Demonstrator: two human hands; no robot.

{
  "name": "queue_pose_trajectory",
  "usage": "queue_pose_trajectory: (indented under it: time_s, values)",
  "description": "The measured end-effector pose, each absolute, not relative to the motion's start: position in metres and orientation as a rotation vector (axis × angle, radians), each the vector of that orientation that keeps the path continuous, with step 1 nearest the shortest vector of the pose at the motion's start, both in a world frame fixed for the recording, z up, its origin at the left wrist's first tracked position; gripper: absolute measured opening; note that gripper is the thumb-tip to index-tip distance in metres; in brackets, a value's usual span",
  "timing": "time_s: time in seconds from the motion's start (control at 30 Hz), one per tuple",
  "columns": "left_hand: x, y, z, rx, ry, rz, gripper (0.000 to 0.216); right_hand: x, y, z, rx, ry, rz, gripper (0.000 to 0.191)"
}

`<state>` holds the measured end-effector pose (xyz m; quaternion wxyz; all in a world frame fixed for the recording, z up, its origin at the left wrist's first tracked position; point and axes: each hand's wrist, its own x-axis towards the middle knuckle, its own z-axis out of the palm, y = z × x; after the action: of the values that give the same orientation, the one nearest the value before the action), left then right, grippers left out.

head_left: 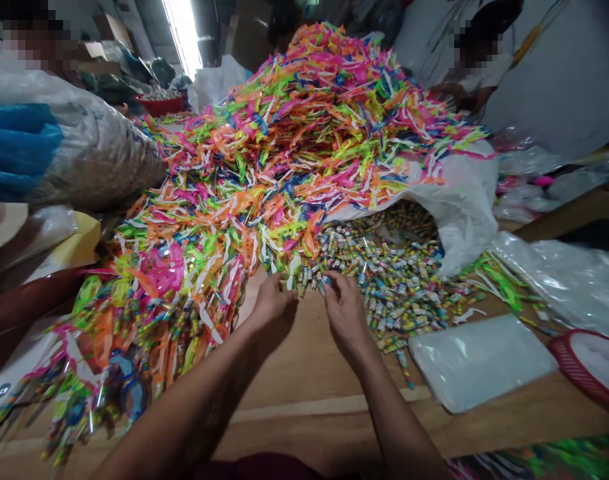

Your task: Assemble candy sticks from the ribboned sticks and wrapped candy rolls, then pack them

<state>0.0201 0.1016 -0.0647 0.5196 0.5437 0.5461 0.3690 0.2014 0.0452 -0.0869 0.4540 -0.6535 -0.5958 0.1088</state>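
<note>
My left hand [277, 299] is closed at the front of the pile, its fingers around the lower end of a yellow-green plastic piece [293, 270] with a white strip. Just to the right, my right hand [345, 305] pinches a small printed roll [327, 281] at the edge of a heap of such rolls [394, 267]. My fingers partly hide both items. Behind the hands rises a large mound of orange, pink, green and blue plastic pieces [304, 113]. Left of my left arm lie clear-wrapped plastic pieces with rolls attached [129, 333].
A white sack [469, 200] opens over the rolls. On the right are a stack of clear plastic bags [484, 360] and a red basket [564, 353]. A full sack [99, 147] lies at left. A person's arm [34, 303] reaches in from the left; another person [474, 73] is behind, right.
</note>
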Motion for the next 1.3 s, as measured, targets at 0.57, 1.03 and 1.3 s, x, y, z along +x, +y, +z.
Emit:
queue_pose_trajectory:
  time_s: [0.57,1.03,1.3]
  values:
    - [-0.030,0.056,-0.015,1.125,1.141,1.075,0.038,0.129,0.043,-0.057,-1.305,-1.214,0.674,0.025]
    - [-0.057,0.044,-0.035,1.688,1.329,0.701,0.020,0.140,0.040,-0.029,-1.268,-1.534,0.376,0.026]
    - [-0.036,0.048,-0.036,0.536,1.060,1.083,0.052,0.115,0.015,-0.046,-1.266,-1.460,0.580,0.021]
